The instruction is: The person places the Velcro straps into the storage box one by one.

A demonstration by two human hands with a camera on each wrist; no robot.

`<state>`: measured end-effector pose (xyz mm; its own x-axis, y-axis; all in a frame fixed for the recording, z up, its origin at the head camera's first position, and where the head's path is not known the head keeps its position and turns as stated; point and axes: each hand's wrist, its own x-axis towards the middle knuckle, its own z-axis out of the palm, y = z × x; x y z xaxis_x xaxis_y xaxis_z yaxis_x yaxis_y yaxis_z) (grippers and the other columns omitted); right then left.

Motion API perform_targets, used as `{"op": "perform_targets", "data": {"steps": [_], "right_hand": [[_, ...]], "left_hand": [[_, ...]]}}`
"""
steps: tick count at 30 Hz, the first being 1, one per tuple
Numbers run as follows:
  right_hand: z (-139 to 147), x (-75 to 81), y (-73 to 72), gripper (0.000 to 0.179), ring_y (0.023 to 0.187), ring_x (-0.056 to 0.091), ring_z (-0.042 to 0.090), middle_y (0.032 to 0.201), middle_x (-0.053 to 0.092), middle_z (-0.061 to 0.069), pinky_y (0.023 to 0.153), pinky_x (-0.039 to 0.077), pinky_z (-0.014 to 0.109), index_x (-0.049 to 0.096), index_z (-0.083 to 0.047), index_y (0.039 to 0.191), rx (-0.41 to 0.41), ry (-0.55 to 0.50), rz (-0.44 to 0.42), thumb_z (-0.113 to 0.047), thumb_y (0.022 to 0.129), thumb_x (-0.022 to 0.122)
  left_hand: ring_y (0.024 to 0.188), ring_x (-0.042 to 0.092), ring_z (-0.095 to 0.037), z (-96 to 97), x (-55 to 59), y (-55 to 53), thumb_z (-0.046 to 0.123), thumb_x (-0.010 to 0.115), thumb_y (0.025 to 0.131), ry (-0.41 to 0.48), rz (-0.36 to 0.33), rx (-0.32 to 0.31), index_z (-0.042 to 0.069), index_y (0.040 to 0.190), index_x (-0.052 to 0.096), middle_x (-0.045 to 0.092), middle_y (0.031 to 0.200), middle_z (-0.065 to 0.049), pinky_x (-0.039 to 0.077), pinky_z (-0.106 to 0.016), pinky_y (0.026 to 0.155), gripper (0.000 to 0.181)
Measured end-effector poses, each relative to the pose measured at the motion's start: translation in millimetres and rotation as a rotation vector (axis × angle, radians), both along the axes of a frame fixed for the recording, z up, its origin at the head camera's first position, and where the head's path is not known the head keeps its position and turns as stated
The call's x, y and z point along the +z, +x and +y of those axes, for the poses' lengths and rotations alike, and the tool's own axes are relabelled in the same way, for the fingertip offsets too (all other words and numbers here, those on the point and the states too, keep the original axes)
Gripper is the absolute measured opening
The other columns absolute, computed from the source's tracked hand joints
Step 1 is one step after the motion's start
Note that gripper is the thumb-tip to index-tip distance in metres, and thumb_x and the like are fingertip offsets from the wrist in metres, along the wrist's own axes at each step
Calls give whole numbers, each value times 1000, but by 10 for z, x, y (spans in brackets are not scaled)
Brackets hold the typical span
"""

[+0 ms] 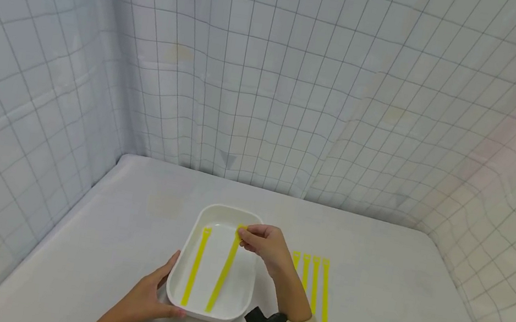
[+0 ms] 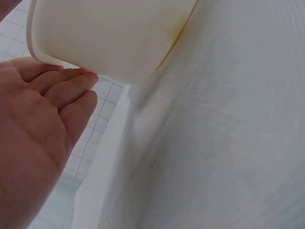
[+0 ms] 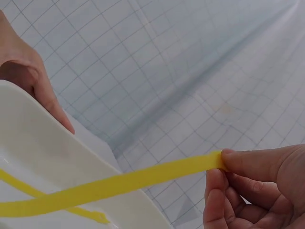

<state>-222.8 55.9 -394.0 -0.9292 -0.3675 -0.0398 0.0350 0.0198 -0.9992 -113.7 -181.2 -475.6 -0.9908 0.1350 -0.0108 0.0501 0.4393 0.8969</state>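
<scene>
Strap (image 1: 224,271), flat and yellow, is slanting over the tray (image 1: 209,268), my right hand (image 1: 267,246) pinching its end, my spread left hand (image 1: 145,295) touching the tray

In the head view, the right forearm (image 1: 292,294) partly hides the row of yellow strips (image 1: 314,281); the right hand (image 1: 265,246) covers part of the pinched strip (image 1: 223,275) — cut off at the right wrist view's left edge — while the left wrist view crops both the tray (image 2: 109,36) and the left hand (image 2: 45,112).
</scene>
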Motion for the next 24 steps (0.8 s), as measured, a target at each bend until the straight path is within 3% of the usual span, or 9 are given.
{"op": "perform_targets", "data": {"steps": [15, 24], "right_hand": [[-171, -105, -76, 24, 67, 61, 13, 74, 64, 5, 69, 54, 27, 65, 12, 93, 2, 37, -40, -10, 83, 68], [-204, -152, -131, 24, 66, 60, 13, 73, 64, 4, 68, 54, 27, 65, 12, 93, -38, 47, -57, -10, 83, 68]], "left_hand": [[131, 28, -33, 23, -6, 13, 32, 88, 56, -3, -20, 14, 3, 146, 18, 21, 148, -18, 27, -46, 102, 118], [131, 28, -32, 8, 16, 15, 32, 88, 55, -17, 10, 2, 1, 146, 18, 21, 147, -19, 28, -44, 103, 118]]}}
